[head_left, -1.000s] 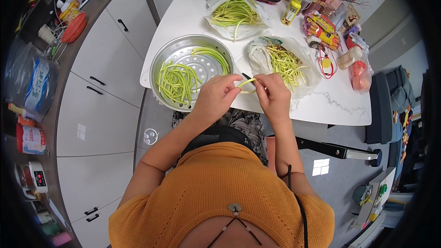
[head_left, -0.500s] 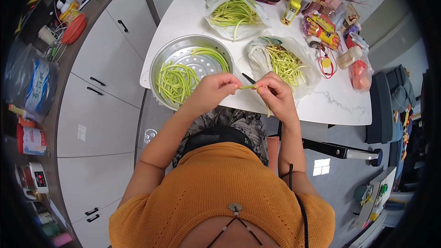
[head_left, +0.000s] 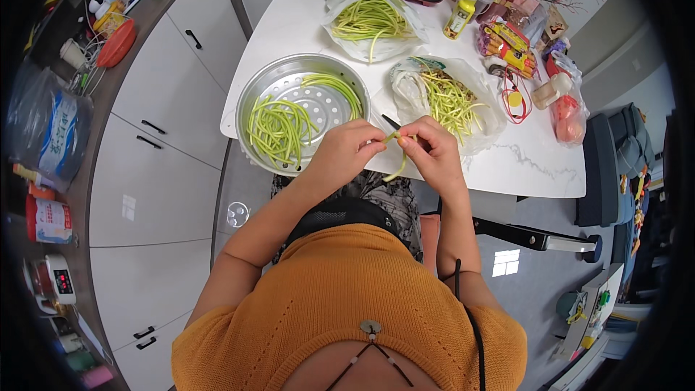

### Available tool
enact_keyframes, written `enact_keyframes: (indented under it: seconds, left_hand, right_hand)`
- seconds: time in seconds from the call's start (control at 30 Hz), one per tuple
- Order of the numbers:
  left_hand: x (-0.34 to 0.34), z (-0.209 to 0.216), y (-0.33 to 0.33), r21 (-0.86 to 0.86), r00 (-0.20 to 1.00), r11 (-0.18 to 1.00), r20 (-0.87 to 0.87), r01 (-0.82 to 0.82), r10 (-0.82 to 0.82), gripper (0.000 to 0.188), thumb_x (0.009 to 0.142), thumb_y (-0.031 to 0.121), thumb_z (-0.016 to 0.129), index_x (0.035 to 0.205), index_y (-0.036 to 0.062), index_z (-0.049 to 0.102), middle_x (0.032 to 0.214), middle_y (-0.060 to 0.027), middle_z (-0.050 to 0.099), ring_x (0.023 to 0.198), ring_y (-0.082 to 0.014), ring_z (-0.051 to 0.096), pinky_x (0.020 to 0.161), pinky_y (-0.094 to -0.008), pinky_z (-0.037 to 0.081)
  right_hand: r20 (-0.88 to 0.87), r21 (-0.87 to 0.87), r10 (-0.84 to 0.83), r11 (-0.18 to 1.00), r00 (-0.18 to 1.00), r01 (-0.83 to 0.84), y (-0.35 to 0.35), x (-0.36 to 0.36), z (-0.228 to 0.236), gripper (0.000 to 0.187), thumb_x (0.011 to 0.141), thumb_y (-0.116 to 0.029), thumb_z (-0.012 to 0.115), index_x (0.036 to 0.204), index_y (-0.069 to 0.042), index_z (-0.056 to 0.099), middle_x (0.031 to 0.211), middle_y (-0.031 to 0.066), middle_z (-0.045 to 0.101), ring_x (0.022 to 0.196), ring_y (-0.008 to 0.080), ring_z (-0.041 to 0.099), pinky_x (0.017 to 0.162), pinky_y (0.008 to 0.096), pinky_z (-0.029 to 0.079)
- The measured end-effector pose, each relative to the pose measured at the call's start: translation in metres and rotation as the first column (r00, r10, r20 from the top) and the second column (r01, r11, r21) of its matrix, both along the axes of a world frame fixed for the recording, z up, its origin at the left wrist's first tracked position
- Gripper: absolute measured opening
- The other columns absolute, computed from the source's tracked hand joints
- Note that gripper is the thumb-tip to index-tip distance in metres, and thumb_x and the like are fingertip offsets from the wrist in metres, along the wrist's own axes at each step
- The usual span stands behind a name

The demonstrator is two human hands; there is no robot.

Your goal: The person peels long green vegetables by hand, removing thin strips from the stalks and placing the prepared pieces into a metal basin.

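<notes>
My left hand point(head_left: 347, 148) and my right hand point(head_left: 434, 155) pinch one long, thin green vegetable stem point(head_left: 399, 167) between their fingertips, above the table's near edge. Part of the stem hangs down between the hands. To the left, a round metal steamer pan point(head_left: 297, 93) with a perforated bottom holds a tangled heap of stems point(head_left: 278, 129) and a neater curved bundle point(head_left: 334, 88). Just beyond my right hand lies a plastic bag point(head_left: 410, 91) with paler, yellowish strands point(head_left: 449, 100) spread on it. Between my hands, a dark pointed object point(head_left: 391, 122) shows only in part.
Farther back on the white table point(head_left: 279, 35), another plastic bag point(head_left: 414, 38) holds more green stems. Yellow bottle point(head_left: 459, 17), packaged sausages point(head_left: 507, 48), red cord point(head_left: 516, 98) and bagged fruit point(head_left: 566, 116) crowd the right side. A cabinet point(head_left: 156, 166) stands left.
My hands have come closer together, the left shifting slightly right. The hanging part of the stem has swung from under my right hand to between both hands.
</notes>
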State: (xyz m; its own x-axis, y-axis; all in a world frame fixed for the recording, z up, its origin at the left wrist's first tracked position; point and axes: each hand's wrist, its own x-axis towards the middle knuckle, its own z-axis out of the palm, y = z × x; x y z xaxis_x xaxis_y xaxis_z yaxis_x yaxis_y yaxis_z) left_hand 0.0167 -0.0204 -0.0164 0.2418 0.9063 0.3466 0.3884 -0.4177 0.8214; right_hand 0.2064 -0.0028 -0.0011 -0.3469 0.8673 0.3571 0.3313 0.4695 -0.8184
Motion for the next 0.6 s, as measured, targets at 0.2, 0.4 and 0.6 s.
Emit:
enact_keyframes:
  seconds: [0.2, 0.4, 0.6]
  left_hand:
    - [0.0, -0.009, -0.001, -0.385, 0.878, 0.911, 0.475, 0.147, 0.06, 0.013, 0.083, 0.007, 0.061, 0.092, -0.0029, 0.063, 0.081, -0.0064, 0.063, 0.065, -0.0077, 0.056, 0.059, -0.0213, 0.048]
    - [-0.016, -0.008, 0.012, -0.383, 0.677, 0.917, 0.705, 0.109, 0.213, 0.015, 0.084, 0.005, 0.059, 0.096, -0.0045, 0.061, 0.084, -0.008, 0.063, 0.064, -0.0087, 0.056, 0.06, -0.0212, 0.048]
    - [-0.052, -0.015, 0.017, -0.29, 0.82, 0.951, 0.516, -0.105, 0.248, 0.015, 0.085, 0.004, 0.058, 0.096, -0.0042, 0.063, 0.086, -0.0066, 0.062, 0.07, -0.0097, 0.056, 0.064, -0.0213, 0.047]
  right_hand:
    - [0.052, 0.06, -0.034, 0.998, 0.998, 0.031, 0.001, -0.003, -0.004, 0.01, 0.078, -0.009, 0.065, 0.086, -0.003, 0.064, 0.07, 0.0053, 0.051, 0.055, 0.013, 0.047, 0.051, 0.0249, 0.037]
    - [0.084, 0.014, -0.132, 0.991, 0.988, 0.132, 0.0, 0.002, -0.004, 0.009, 0.078, -0.007, 0.065, 0.086, -0.003, 0.064, 0.07, 0.0067, 0.052, 0.057, 0.0146, 0.049, 0.053, 0.0257, 0.039]
    - [0.089, 0.141, -0.339, 0.935, 0.937, 0.325, 0.019, 0.024, -0.01, 0.01, 0.076, -0.005, 0.065, 0.085, -0.002, 0.063, 0.07, 0.0074, 0.054, 0.059, 0.0151, 0.05, 0.056, 0.0258, 0.041]
